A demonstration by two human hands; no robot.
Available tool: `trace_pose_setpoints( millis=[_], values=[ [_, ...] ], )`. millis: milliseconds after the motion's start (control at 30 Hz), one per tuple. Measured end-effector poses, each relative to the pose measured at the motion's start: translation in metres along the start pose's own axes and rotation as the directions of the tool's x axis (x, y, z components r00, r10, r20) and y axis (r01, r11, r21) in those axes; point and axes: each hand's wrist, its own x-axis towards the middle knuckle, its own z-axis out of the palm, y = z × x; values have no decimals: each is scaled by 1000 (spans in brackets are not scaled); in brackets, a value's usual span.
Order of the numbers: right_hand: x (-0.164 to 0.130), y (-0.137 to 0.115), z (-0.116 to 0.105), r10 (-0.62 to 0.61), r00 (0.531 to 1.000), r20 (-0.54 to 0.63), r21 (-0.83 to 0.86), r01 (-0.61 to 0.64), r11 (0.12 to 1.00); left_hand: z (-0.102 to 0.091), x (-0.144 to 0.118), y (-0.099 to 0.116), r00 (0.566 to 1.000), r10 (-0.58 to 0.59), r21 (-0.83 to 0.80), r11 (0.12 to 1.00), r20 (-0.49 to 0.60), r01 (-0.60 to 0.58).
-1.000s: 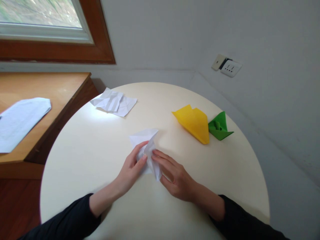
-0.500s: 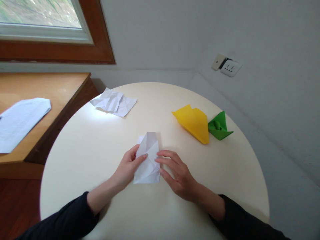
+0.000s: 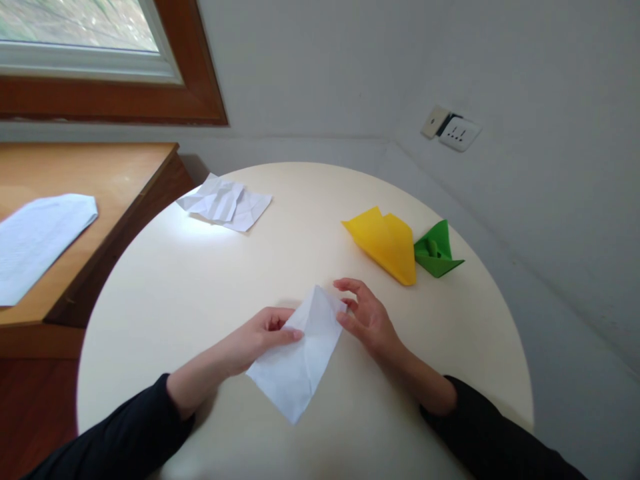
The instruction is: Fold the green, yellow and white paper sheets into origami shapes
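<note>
White folded paper (image 3: 300,357) is mid-fold, pinched by left hand (image 3: 257,333) at nine o'clock and right hand (image 3: 367,317) at two; next, flatten its crease.

The white paper (image 3: 300,357), bunched and narrow earlier, now spreads into a wide diamond. The left hand (image 3: 257,333) and right hand (image 3: 367,317) sit farther apart, at its side corners.

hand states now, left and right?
Left hand: closed on the left edge of the folded white paper sheet.
Right hand: fingers curled, touching the sheet's right edge.
</note>
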Motion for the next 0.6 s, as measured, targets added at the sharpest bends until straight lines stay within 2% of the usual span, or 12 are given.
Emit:
trace_pose_setpoints(
  millis=[133,267,433,600],
  values=[
    [3,-9,-5,52,983,177,-80,-38,996,-2,-1,0,993,-32,63,998,114,25],
    [6,-19,-6,91,932,350,-144,-43,989,-1,-1,0,989,-39,118,993,144,22],
    [8,-23,-5,137,896,422,-68,-119,991,-1,1,-1,986,-50,134,991,160,29],
    [8,-24,-4,175,888,426,34,-209,977,1,2,-1,984,-51,143,989,169,27]
  ],
)
